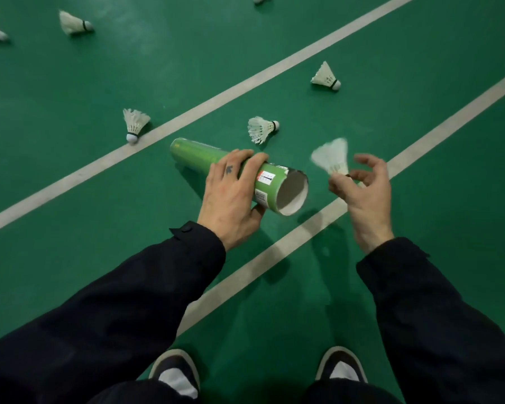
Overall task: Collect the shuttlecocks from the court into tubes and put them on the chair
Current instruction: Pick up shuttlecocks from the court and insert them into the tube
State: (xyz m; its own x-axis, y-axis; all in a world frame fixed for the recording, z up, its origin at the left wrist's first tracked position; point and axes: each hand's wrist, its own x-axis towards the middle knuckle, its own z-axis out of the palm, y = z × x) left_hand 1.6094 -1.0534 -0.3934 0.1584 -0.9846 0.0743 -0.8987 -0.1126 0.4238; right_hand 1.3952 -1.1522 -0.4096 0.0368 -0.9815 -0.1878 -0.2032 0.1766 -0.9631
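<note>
My left hand (231, 196) grips a green cardboard tube (204, 154) held level above the court, its open white-lined mouth (293, 193) facing right. Just right of that mouth, my right hand (362, 188) pinches a white shuttlecock (331, 156) by its cork end, feathers up and blurred. Several other white shuttlecocks lie on the green floor: one (261, 129) just beyond the tube, one (134, 123) by the far white line, one (325, 76) farther right, and more at the top left (73, 23).
Two white court lines (187, 115) cross the green floor diagonally. My two shoes (177, 371) stand at the bottom edge. No chair is in view.
</note>
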